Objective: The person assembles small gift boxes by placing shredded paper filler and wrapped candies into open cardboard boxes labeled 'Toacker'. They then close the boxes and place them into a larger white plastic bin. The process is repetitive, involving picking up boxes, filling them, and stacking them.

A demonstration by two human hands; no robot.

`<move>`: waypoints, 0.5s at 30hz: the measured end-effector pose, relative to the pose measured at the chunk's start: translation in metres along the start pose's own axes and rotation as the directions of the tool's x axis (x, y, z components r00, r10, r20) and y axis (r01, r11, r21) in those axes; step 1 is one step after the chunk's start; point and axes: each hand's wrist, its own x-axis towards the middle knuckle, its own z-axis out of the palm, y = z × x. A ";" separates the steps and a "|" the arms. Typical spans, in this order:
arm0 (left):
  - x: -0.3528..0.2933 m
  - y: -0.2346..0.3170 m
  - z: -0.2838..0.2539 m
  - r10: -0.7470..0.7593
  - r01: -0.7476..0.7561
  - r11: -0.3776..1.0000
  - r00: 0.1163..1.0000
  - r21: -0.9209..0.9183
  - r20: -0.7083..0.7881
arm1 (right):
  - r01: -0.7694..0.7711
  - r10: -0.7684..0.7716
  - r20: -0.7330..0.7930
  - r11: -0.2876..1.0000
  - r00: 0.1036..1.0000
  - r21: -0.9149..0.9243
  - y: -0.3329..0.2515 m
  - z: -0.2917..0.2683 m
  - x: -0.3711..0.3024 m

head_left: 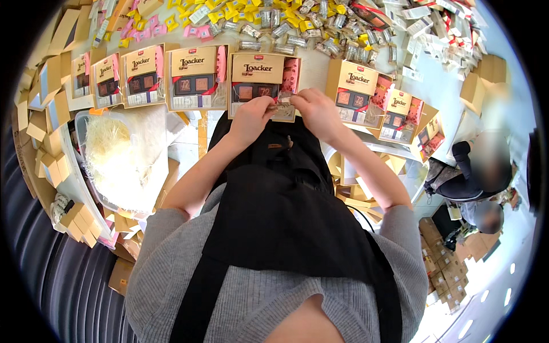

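Observation:
In front of me stands an open cardboard gift box (229, 86). It holds a cream-coloured package (269, 60), a dark flat chocolate box (251, 93) with a red ribbon, and a pink patterned packet (291, 74). Over its near right corner, my left hand (251, 119) and my right hand (316, 116) meet with closed fingers. Between them is a small clear-wrapped piece (282, 107), pinched from both sides. What is inside its wrapper is too small to tell. My fingers partly hide the front of the gift box.
Similar filled boxes (197, 74) line the table edge to the left, more boxes (355, 91) to the right. Yellow-wrapped sweets (231, 10) and clear-wrapped pieces (337, 43) are heaped behind. A plastic bin (86, 123) of pale shredded filler stands at left. People (477, 163) are at far right.

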 end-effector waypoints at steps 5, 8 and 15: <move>0.007 -0.008 0.019 0.180 -0.176 0.982 0.982 0.064 -0.062 | -0.016 -0.009 -0.108 0.974 0.994 -0.228 -0.014 0.032 0.005; 0.014 -0.011 0.025 0.194 -0.191 0.981 0.973 0.034 -0.128 | -0.024 -0.003 -0.110 0.970 0.994 -0.242 -0.007 0.034 0.009; 0.019 -0.009 0.035 0.291 -0.269 0.949 0.948 0.168 -0.127 | -0.110 0.063 -0.185 0.960 0.981 -0.258 -0.010 0.029 0.014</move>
